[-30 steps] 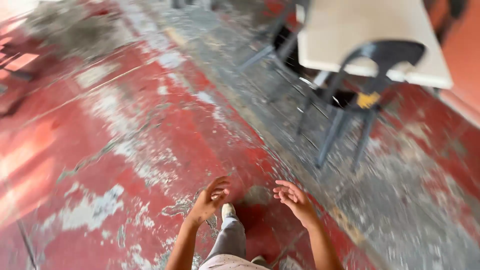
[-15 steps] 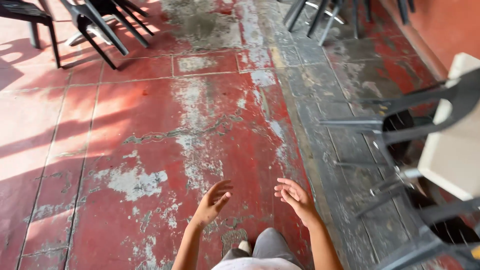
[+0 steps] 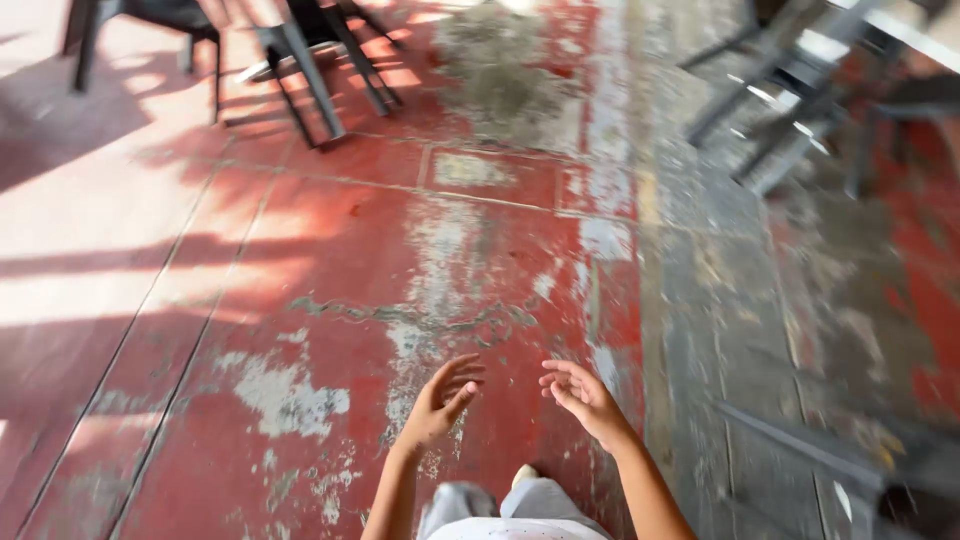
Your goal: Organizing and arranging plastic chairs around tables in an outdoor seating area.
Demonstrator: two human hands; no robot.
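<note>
- Left hand (image 3: 443, 398) hangs empty, fingers loosely spread and slightly curled, palm turned inward.
- Right hand (image 3: 580, 395) is likewise released, grasping nothing, just beside the left without touching.
- Both hover above the worn red painted floor (image 3: 330, 290), with a grey-trousered leg (image 3: 535, 500) below.
- Dark chair legs (image 3: 320, 70) stand well apart, upper left.

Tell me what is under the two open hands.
Under the left hand and right hand is worn red floor. A knee shows below; the hands cover some floor.

Head view, steeply down at floor (image 3: 300, 300)
</note>
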